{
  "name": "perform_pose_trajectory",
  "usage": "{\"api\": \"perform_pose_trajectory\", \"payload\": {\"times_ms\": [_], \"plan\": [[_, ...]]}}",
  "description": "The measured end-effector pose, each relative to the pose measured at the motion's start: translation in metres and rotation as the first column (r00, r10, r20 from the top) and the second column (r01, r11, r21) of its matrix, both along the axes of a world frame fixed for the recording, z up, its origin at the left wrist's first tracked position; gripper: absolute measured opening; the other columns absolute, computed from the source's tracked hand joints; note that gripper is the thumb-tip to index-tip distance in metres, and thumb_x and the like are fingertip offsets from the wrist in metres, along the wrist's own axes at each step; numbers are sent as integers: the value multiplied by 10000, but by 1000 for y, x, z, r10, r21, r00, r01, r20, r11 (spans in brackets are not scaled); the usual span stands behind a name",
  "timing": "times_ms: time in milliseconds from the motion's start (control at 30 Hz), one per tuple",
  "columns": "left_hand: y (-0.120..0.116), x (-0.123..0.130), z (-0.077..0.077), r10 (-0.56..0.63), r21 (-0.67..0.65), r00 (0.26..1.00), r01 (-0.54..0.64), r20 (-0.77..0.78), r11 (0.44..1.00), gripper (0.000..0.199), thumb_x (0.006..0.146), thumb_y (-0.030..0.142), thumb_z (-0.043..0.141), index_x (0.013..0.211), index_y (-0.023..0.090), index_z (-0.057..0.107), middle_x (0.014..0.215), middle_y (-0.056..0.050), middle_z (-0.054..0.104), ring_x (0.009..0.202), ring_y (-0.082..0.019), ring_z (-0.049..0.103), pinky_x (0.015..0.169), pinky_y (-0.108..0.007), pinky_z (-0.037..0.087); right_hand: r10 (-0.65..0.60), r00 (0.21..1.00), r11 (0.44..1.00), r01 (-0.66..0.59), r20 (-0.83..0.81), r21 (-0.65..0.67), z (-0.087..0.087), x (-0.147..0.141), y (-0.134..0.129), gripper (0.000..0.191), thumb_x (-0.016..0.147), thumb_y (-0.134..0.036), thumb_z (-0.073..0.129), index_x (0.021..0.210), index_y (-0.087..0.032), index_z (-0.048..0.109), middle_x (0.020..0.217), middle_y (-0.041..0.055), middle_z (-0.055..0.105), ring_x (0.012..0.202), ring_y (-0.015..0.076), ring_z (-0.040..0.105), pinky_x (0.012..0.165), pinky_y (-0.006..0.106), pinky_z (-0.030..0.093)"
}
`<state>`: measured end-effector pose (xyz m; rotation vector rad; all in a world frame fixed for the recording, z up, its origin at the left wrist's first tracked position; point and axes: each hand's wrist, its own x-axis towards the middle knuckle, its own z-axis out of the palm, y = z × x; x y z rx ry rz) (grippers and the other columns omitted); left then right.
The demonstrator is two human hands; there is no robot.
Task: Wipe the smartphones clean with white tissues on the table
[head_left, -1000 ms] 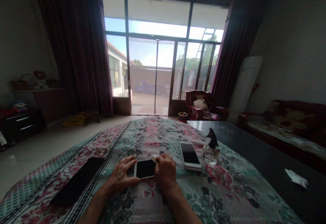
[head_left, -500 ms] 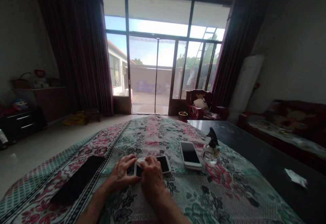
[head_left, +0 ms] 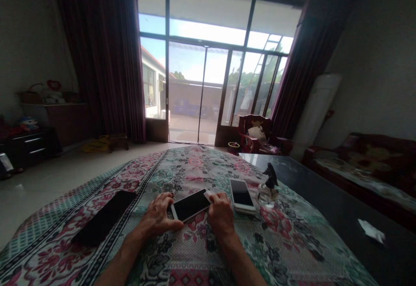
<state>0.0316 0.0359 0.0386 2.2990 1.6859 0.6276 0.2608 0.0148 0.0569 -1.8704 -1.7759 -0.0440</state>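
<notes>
A white-framed smartphone [head_left: 191,204] with a dark screen lies at a slant on the flowered tablecloth. My left hand [head_left: 159,214] grips its left end, thumb on the near edge and fingers at the far edge. At the right end, my right hand [head_left: 221,212] is closed on a white tissue [head_left: 208,194], which it presses against the corner of the phone; most of the tissue is hidden under the fingers. To the right of that hand lies a stack of white phones [head_left: 242,196]. A clear spray bottle [head_left: 268,190] with a black head stands beside the stack.
A large black phone or tablet [head_left: 105,219] lies left of my left arm. The flowered tablecloth [head_left: 191,253] covers the table. A dark tabletop [head_left: 328,203] adjoins on the right, with a crumpled white tissue [head_left: 372,231] on it. Beyond are a wooden armchair [head_left: 255,132] and glass doors.
My right hand has slid with the tissue from the phone's left part to its right end. The phone has turned, its right end now farther away. My left hand keeps its hold.
</notes>
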Motion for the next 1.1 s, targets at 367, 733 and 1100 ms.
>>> {"api": "perform_pose_trajectory", "payload": {"times_ms": [367,733,1100], "plan": [[-10,10,-1,-58,-20,998,59,11,998,834,497,592,787,1205,194,598,1434,-133,456,1366,-345,331,1116,-451,278,60,997,998,-62,57,32,-7,2,16,405,810,-81,405,1094,-195,670,1158,57,607,1051,205,505,924,253,333],[-17,10,2,-153,-34,988,154,27,988,875,567,625,733,1311,215,524,1448,-111,445,1362,-321,349,1131,-429,263,83,996,996,-84,39,35,-16,2,18,442,799,-83,407,1130,-219,666,1128,46,615,1040,200,504,918,256,334],[-18,15,9,-129,-132,990,121,-57,984,890,653,641,645,1407,225,417,1521,-90,350,1409,-321,270,1150,-464,217,85,996,992,-84,-14,91,-20,1,20,462,785,-71,395,1126,-212,673,1125,49,614,1031,200,506,928,253,329]]}}
